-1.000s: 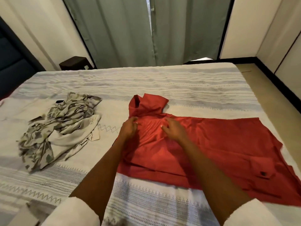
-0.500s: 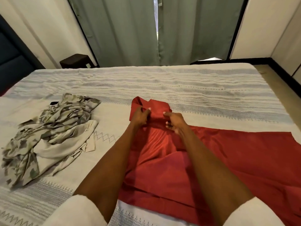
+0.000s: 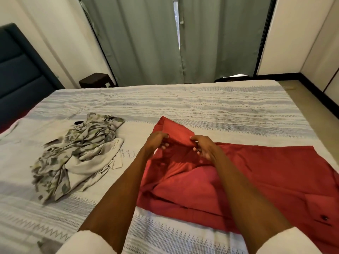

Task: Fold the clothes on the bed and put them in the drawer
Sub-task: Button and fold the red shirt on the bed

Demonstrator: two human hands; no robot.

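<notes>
My left hand point(image 3: 156, 142) and my right hand point(image 3: 202, 146) both pinch the same turned-over flap of the red woven shirt point(image 3: 256, 176), fingers curled onto the cloth, thumbs on top. The shirt lies spread over the near right part of the bed point(image 3: 211, 107), its body running toward the right edge, a buttoned pocket down by the near right corner. The flap I hold points toward the far edge and stands a little off the bedspread.

The risks, as I judge them: the cloth below my wrists is bunched into a soft ridge, so pulling the flap over now would trap that crease inside the fold. The fabric looks smooth and slippery — a light pinch could let 1 side slide and skew the edge.

The crumpled camouflage-print garment point(image 3: 77, 153) waits near the left edge, well apart from the shirt. No drawer is in view.
</notes>
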